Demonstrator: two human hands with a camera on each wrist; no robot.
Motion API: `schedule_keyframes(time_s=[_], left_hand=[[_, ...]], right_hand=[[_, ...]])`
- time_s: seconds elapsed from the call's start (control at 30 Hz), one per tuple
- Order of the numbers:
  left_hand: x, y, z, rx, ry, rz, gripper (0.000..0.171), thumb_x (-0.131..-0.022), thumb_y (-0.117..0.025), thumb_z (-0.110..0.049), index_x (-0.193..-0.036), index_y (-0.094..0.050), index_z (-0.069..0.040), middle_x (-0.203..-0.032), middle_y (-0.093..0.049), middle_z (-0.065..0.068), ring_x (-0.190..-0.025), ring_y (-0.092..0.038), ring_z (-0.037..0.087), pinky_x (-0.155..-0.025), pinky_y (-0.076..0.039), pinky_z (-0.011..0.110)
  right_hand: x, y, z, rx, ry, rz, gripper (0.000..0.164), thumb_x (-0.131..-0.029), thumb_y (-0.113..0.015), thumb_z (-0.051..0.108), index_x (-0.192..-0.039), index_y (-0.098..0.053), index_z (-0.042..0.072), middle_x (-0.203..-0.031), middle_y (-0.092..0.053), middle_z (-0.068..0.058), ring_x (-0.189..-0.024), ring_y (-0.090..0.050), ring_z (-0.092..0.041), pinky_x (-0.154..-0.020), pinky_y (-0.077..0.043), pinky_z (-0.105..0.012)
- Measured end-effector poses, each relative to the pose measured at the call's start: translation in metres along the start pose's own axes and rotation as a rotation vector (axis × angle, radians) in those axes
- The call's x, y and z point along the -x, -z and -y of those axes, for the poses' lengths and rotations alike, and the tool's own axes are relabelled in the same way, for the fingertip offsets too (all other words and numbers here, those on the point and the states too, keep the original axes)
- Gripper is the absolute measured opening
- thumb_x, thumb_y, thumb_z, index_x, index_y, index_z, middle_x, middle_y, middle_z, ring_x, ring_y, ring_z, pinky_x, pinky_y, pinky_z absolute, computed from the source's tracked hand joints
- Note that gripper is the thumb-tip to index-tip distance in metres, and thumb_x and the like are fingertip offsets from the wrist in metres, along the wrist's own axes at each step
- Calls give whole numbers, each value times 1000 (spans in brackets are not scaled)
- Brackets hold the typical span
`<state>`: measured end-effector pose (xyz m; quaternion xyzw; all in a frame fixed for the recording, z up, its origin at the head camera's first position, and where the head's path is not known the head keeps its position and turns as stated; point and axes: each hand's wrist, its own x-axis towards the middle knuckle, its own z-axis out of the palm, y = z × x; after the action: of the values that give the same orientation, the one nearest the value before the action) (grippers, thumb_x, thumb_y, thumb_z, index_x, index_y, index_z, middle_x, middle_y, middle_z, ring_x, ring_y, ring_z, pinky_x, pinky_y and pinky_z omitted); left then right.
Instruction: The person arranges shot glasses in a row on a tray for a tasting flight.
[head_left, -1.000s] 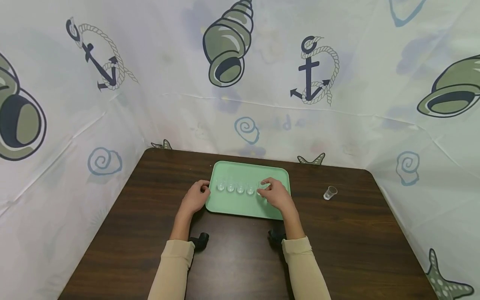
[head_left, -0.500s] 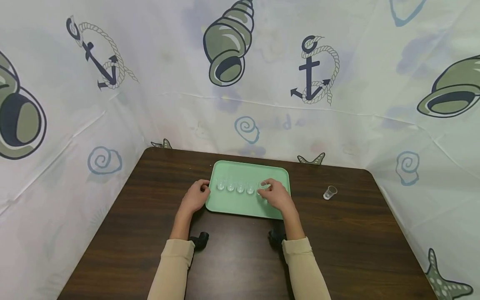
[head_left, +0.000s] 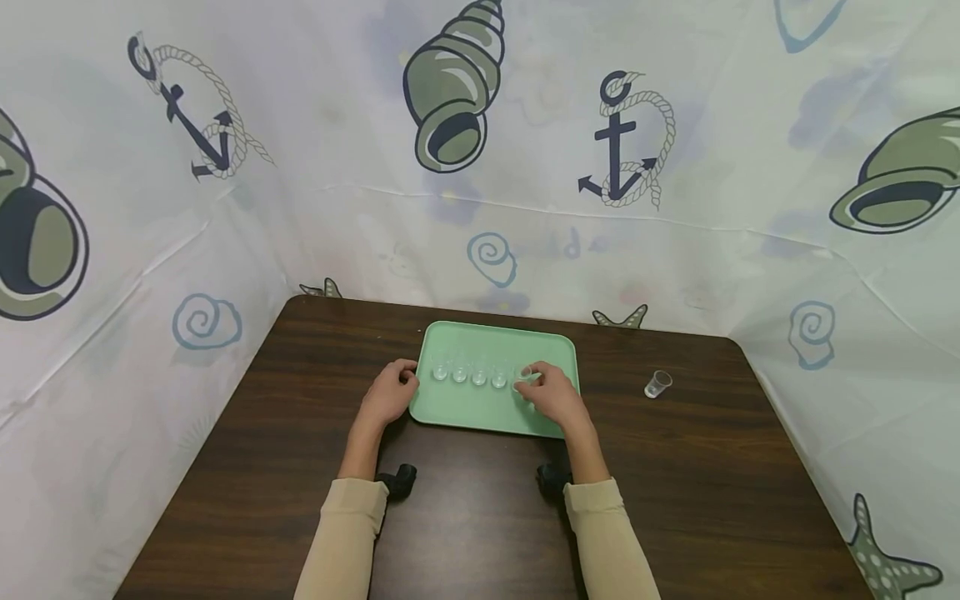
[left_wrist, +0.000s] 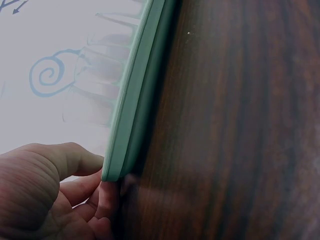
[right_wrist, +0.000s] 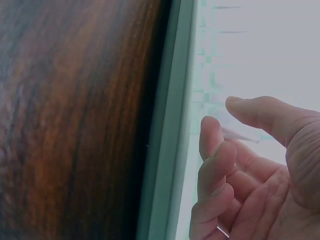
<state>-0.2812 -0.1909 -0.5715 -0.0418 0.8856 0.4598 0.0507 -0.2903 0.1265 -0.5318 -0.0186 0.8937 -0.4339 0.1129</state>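
A green tray [head_left: 465, 408] lies on the table, with a row of small clear cups [head_left: 479, 378] standing across its middle. My left hand [head_left: 390, 393] grips the tray's left edge; in the left wrist view the thumb [left_wrist: 82, 160] meets the rim while fingers curl beneath it. Over the tray's right part, my right hand [head_left: 553, 393] pinches the clear cup [head_left: 524, 374] at the row's right end, partly hiding it. The right wrist view shows that hand [right_wrist: 255, 175] with its fingers curled and its thumb opposite, the cup's see-through wall between them.
Another clear cup [head_left: 658, 384] stands alone on the dark wooden table [head_left: 690, 467], right of the tray. A white curtain [head_left: 345, 242] printed with shells and anchors surrounds the table's back and sides. Black wrist straps [head_left: 400, 482] show below the hands.
Both hands, the tray and the cups stay practically where they were. The right fingers shift very slightly at the cup, and the whole head view drifts a few pixels.
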Motion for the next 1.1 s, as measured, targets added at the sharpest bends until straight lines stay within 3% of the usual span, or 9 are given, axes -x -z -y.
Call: schedule_keyframes(time_s=[0.2,0.5,0.97,1.1], left_hand=[[-1,0,-2,-2,-4,8,47,-111,-45,-22,-152,-55,-2,-157,-50,24,-119,-54,37,-96,-42,50],[-3,-2,-1,1,-13,12,46,-111,-46,-22,-152,-55,-2,-156,-50,24,-118,-53,37,-95,-41,49],[-2,-1,2,-24,-15,16,48,-111,-43,-23,-154,-54,-3,-159,-48,24,-122,-53,38,-97,-42,51],[0,0,-1,-20,-15,15,48,-111,-44,-22,-153,-54,-2,-158,-49,25,-122,-53,38,-97,-42,50]], right_hand=[[1,3,-1,14,-1,1,37,-103,-73,29,-133,-68,8,-93,-74,-11,-74,-63,-20,-63,-46,-33],[9,17,-10,18,-14,-9,50,-104,-71,27,-148,-60,7,-98,-72,-12,-76,-64,-20,-64,-47,-33],[29,55,-27,8,-33,-176,52,-108,-63,37,-150,-59,7,-98,-72,-13,-95,-72,-34,-73,-49,-36],[33,67,-38,-4,-38,-234,62,-109,-60,46,-158,-49,9,-103,-74,-18,-96,-72,-36,-77,-51,-41]])
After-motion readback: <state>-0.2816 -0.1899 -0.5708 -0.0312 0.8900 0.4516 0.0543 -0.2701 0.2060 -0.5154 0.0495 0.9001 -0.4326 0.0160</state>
